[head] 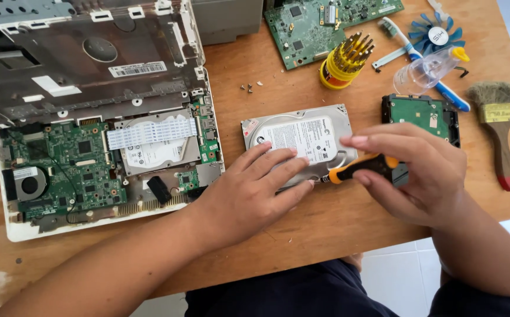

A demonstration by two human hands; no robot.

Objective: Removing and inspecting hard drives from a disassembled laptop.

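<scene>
A silver hard drive [308,132] lies flat on the wooden table [337,217], label up. My left hand [252,191] rests on its near left corner with fingers spread, pressing it down. My right hand [416,173] grips an orange and black screwdriver [360,167] whose tip touches the drive's near edge close to my left fingertips.
An opened white laptop [90,152] with bare boards fills the left. A second hard drive [422,114], a bit holder [344,61], a green circuit board [319,23], a toothbrush [425,64], a squeeze bottle [428,70], a blue fan [437,32], a paintbrush [498,126] and loose screws [249,88] lie around.
</scene>
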